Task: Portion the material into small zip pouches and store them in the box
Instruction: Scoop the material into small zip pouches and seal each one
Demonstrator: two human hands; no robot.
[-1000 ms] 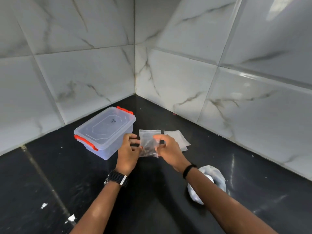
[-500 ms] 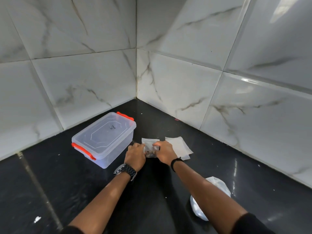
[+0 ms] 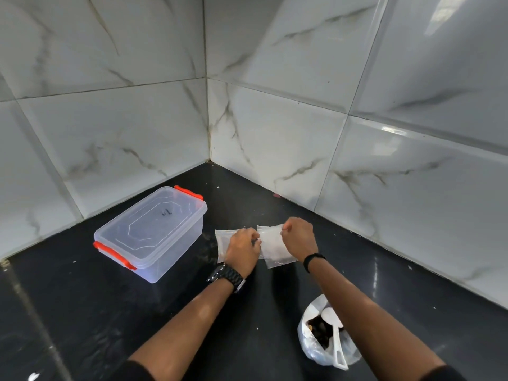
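A small clear zip pouch (image 3: 222, 243) with dark material inside lies flat on the black counter, partly under my left hand (image 3: 243, 250). Just to its right is a stack of empty clear pouches (image 3: 273, 247). My left hand's curled fingers pinch the top pouch's left edge. At its upper right corner, my right hand (image 3: 298, 237) pinches it too. The clear plastic box (image 3: 148, 232) with orange latches stands to the left, with its lid on.
A white plastic bag (image 3: 310, 350) holding dark material and a white scoop (image 3: 336, 339) sits at the near right, beside my right forearm. Marble-tiled walls (image 3: 275, 133) meet in a corner behind the black counter (image 3: 82, 312).
The filled pouch, held up in both hands a second ago, went down onto the counter. Both hands then shifted right onto the stack of empty pouches.
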